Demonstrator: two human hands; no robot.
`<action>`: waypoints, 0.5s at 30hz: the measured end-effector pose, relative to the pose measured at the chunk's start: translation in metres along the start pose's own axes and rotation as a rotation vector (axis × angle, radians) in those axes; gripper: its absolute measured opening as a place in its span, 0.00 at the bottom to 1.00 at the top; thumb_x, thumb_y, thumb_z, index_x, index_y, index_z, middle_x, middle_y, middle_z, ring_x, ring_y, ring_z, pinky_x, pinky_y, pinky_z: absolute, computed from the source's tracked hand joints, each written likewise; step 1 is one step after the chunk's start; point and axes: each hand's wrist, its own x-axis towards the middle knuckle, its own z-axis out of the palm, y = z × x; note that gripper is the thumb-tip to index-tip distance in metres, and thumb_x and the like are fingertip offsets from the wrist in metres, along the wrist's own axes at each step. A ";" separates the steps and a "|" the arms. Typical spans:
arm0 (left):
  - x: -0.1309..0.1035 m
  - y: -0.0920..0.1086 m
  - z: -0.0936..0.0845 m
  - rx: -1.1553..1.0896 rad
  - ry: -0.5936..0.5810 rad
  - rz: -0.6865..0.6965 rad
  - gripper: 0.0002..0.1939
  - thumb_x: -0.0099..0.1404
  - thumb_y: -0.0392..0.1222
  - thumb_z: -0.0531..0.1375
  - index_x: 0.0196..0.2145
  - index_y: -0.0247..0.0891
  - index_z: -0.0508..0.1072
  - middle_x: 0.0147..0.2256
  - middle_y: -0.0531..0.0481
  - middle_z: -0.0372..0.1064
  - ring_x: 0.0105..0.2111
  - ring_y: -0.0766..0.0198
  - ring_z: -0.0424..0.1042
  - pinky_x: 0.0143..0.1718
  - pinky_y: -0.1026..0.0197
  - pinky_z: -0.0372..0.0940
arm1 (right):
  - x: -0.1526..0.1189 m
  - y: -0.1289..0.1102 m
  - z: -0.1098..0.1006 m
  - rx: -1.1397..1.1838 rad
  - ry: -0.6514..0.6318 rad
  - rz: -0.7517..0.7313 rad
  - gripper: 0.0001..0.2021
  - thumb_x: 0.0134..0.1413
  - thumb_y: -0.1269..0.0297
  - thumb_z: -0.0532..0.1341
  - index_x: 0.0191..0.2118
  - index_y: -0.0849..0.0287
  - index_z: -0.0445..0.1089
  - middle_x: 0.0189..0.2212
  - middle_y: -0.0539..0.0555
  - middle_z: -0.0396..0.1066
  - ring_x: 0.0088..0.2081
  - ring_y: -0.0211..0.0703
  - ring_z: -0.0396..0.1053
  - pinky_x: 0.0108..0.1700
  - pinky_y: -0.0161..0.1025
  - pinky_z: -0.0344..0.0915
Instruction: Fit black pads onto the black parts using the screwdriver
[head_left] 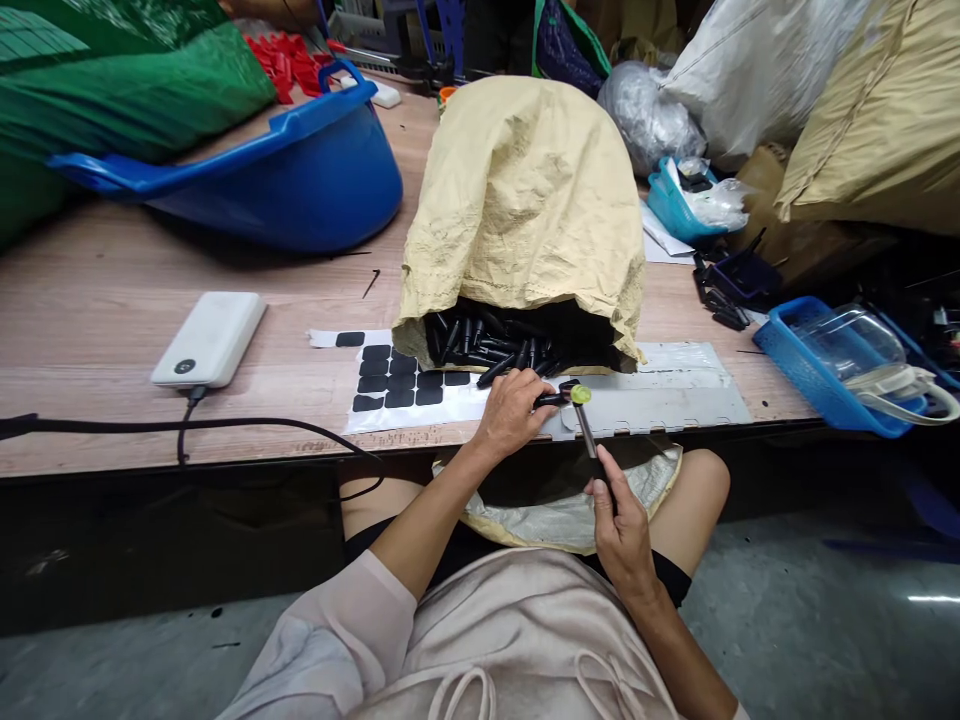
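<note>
My left hand (514, 412) is closed on a short black cylindrical piece (551, 399), lying level just above the table's front edge. In my right hand (622, 530) is a small hammer (587, 430), its handle gripped and its yellow-green head up against the piece's right end. Whether the head touches the piece I cannot tell. Directly behind, a tan sack (525, 200) lies with its mouth facing me, and many similar black pieces (480, 340) show inside. A second sack (540, 525) lies open across my lap, below the table edge.
A white sheet of black rounded-square pads (401, 380) and a grey strip (675, 385) lie along the front edge. To the left are a white power bank (210, 340) with a cable and a blue basin (300, 180). Blue baskets (817, 370) stand at right.
</note>
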 end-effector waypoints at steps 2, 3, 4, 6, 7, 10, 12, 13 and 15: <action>-0.001 0.000 0.001 0.014 0.014 0.004 0.10 0.67 0.42 0.68 0.46 0.41 0.78 0.43 0.48 0.75 0.46 0.54 0.69 0.47 0.51 0.61 | 0.004 0.005 -0.005 -0.005 0.060 0.026 0.24 0.73 0.59 0.53 0.70 0.56 0.65 0.60 0.61 0.74 0.48 0.44 0.79 0.52 0.43 0.77; -0.001 0.000 0.001 0.022 0.018 0.008 0.11 0.66 0.43 0.68 0.46 0.41 0.78 0.43 0.47 0.75 0.46 0.54 0.69 0.47 0.51 0.61 | 0.007 0.009 -0.007 -0.020 0.083 0.034 0.24 0.73 0.59 0.53 0.70 0.56 0.65 0.61 0.62 0.74 0.51 0.45 0.78 0.55 0.44 0.76; -0.002 -0.001 0.002 0.029 0.021 0.015 0.11 0.67 0.43 0.68 0.46 0.41 0.78 0.43 0.47 0.74 0.45 0.54 0.69 0.47 0.51 0.61 | 0.010 0.013 -0.010 -0.041 0.100 0.041 0.25 0.73 0.59 0.53 0.70 0.56 0.65 0.62 0.62 0.73 0.54 0.47 0.77 0.57 0.47 0.75; -0.002 -0.001 0.003 0.037 0.026 0.033 0.09 0.67 0.44 0.67 0.45 0.42 0.78 0.42 0.47 0.74 0.45 0.54 0.69 0.47 0.51 0.61 | 0.015 0.021 -0.013 -0.089 0.120 0.043 0.25 0.72 0.59 0.53 0.69 0.56 0.65 0.63 0.61 0.72 0.60 0.49 0.73 0.62 0.50 0.71; -0.002 -0.002 0.003 0.038 0.027 0.042 0.08 0.68 0.43 0.66 0.44 0.42 0.78 0.42 0.47 0.73 0.45 0.54 0.69 0.47 0.51 0.61 | 0.017 0.025 -0.014 -0.107 0.125 0.039 0.25 0.72 0.59 0.53 0.69 0.55 0.66 0.63 0.61 0.71 0.62 0.50 0.72 0.64 0.52 0.70; -0.003 -0.002 0.002 0.028 0.031 0.054 0.07 0.68 0.41 0.65 0.44 0.42 0.77 0.41 0.48 0.73 0.45 0.54 0.69 0.48 0.51 0.60 | 0.021 0.033 -0.013 -0.128 0.119 0.029 0.25 0.72 0.60 0.52 0.69 0.55 0.65 0.64 0.60 0.70 0.64 0.50 0.70 0.65 0.53 0.68; -0.005 -0.001 0.001 0.014 0.037 0.058 0.08 0.67 0.39 0.65 0.44 0.41 0.76 0.41 0.48 0.74 0.45 0.54 0.69 0.49 0.51 0.60 | 0.022 0.035 -0.011 -0.127 0.108 0.034 0.25 0.72 0.60 0.52 0.70 0.56 0.64 0.64 0.61 0.71 0.62 0.50 0.71 0.64 0.52 0.69; -0.007 -0.001 0.000 0.009 0.037 0.065 0.08 0.67 0.38 0.65 0.44 0.41 0.75 0.41 0.48 0.74 0.45 0.54 0.69 0.50 0.50 0.60 | 0.022 0.035 -0.009 -0.123 0.105 0.041 0.25 0.72 0.60 0.52 0.70 0.56 0.64 0.63 0.61 0.71 0.61 0.49 0.72 0.62 0.51 0.71; -0.010 0.001 -0.003 0.004 0.014 0.107 0.08 0.66 0.37 0.65 0.44 0.41 0.75 0.42 0.48 0.75 0.45 0.54 0.69 0.50 0.50 0.59 | 0.022 0.036 -0.007 -0.112 0.108 0.059 0.26 0.72 0.60 0.51 0.70 0.57 0.63 0.61 0.62 0.73 0.57 0.48 0.75 0.57 0.48 0.74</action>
